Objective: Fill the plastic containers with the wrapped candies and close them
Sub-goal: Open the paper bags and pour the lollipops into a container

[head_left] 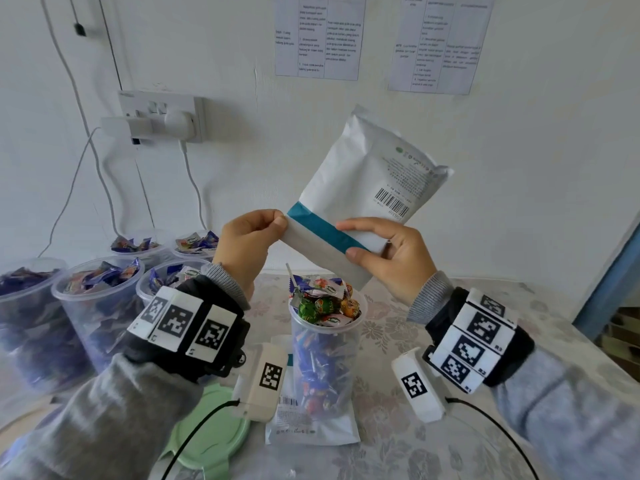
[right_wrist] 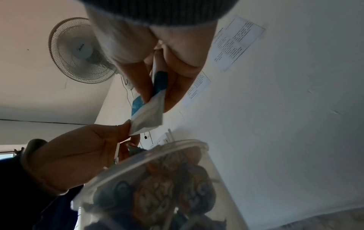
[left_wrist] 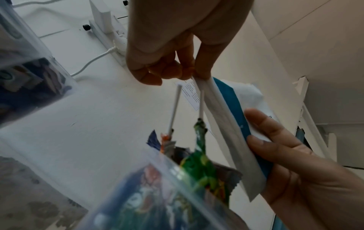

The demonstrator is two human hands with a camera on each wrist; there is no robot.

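Both hands are up over the table (head_left: 398, 441), holding a white pouch (head_left: 370, 181) in the air – bottom end tipped up toward the wall, the end with the teal band pointing down. The left hand (head_left: 247, 242) pinches one corner of that end between thumb and fingertips; the right hand (head_left: 391, 252) grips the other side across the band, thumb on the near face. Right below stands a tall tub (head_left: 325, 362), open, heaped past its rim with wrapped lollipops (head_left: 323, 303), two white sticks poking up. Under it, near the front edge, lies a flat packet (head_left: 311, 427), and a green lid (head_left: 204, 434) sits just left of that. Along the left edge – five more open tubs (head_left: 93, 306) loaded with blue-wrapped candies (head_left: 100, 275)
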